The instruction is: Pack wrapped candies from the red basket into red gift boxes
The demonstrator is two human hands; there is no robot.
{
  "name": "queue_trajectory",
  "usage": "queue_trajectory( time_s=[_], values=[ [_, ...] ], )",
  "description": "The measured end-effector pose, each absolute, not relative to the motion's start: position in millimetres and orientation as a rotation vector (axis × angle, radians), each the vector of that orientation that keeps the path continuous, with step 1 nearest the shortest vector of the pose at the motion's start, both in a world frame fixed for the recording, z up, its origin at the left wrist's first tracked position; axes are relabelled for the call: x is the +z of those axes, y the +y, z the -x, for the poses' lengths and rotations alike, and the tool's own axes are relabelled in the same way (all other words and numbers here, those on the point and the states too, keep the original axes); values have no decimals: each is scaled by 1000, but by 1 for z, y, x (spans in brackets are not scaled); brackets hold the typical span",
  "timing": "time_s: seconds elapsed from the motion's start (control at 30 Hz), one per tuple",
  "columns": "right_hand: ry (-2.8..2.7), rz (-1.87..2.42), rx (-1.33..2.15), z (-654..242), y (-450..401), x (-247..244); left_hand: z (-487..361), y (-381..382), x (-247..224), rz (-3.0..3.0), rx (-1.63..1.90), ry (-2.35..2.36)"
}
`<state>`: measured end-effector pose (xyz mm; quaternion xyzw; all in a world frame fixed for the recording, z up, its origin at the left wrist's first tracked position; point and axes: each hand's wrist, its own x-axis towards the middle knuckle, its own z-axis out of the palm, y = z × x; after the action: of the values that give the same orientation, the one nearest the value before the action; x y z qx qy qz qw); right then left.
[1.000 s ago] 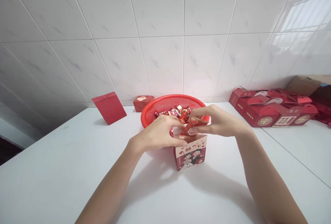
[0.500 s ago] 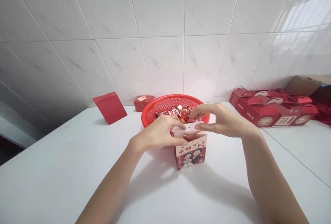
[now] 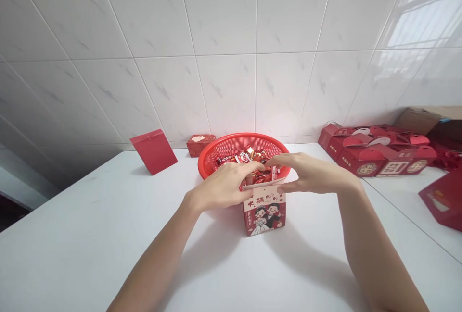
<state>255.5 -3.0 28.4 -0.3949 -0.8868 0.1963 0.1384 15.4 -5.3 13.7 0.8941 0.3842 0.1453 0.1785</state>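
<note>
A small red and cream gift box (image 3: 266, 216), printed with a cartoon bride and groom, stands upright on the white table in front of me. My left hand (image 3: 225, 184) grips the left side of its top edge, thumb at the front and fingers over the rear. On the right, my right hand (image 3: 306, 172) pinches the top edge, its thumb at the front corner and its fingers curled behind. The inside of the box is hidden from me. Just behind stands a red mesh basket (image 3: 212, 151) with wrapped candies (image 3: 249, 157) in it.
A red card-like packet (image 3: 154, 152) leans at the back left. Beside the basket lies a small red box (image 3: 200, 144). Several handled red boxes (image 3: 371, 156) stand along the wall at right, near a cardboard carton (image 3: 418, 118). Another red box (image 3: 445, 199) sits at the right edge.
The rear flap with the hole, upright between my hands before, no longer shows there. The front panel's top edge now stands straighter. My hands stay at the box top; the view has shifted slightly right.
</note>
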Motion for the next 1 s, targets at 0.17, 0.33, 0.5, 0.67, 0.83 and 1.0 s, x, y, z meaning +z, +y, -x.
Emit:
queue_trajectory(
  time_s=[0.17,0.33,0.5,0.67,0.83,1.0],
  values=[
    [-2615,1105,605,-257,-1,29,-17,0,11,-2598,338,1039],
    [-2648,1242,632,-250,0,26,-17,-1,11,-2603,293,1013],
    [-2645,1249,601,-248,2,10,-14,-1,10,-2535,256,991],
    [-2447,1122,569,-255,-1,-17,-15,1,7,-2498,272,981],
    [-2256,1114,421,-257,-13,-47,-23,-1,4,-2531,269,1009],
    [-2010,1223,195,-293,-31,-48,-17,-4,6,-2512,174,907]
  ],
)
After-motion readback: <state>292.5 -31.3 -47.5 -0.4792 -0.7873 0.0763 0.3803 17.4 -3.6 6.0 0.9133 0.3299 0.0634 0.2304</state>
